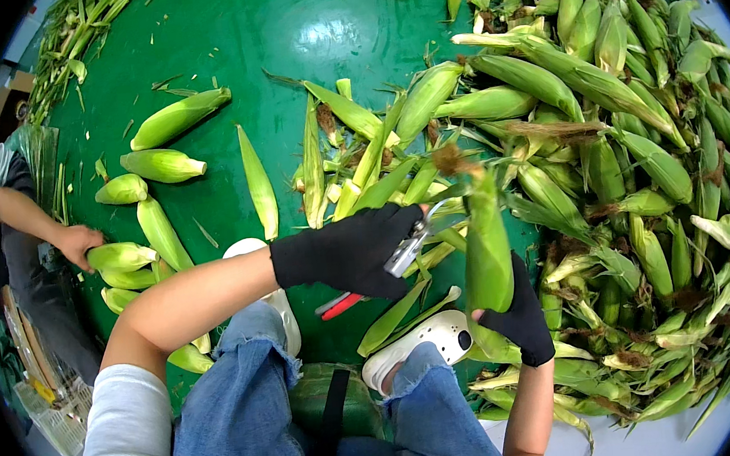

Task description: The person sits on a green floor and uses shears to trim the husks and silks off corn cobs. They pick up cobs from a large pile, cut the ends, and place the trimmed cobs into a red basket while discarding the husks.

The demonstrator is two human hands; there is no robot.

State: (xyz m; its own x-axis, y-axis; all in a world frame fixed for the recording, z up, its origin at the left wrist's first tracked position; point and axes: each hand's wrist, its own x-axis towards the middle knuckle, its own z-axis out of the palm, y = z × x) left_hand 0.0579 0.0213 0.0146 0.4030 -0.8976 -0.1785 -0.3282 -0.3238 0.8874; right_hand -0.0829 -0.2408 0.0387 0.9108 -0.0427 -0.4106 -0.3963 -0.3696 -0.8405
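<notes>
Both my hands wear black fingerless gloves. My left hand (pixel 349 247) is closed around a silver metal tool (pixel 406 255) with a curved end, which looks like pruning shears. The curved end lies close to the upper part of an ear of corn (pixel 487 252) in its green husk. My right hand (pixel 520 314) grips that ear near its lower end and holds it upright, brown silk at the top. A red handle (pixel 341 306) shows just below my left glove; whether it belongs to the same tool I cannot tell.
A large heap of unhusked corn (pixel 641 204) fills the right side. Loose husks and trimmings (pixel 358 150) lie ahead on the green floor (pixel 306 51). Several trimmed ears (pixel 164 166) lie at left, where another person's hand (pixel 80 244) touches one. My white clog (pixel 419 345) stands near husk leaves.
</notes>
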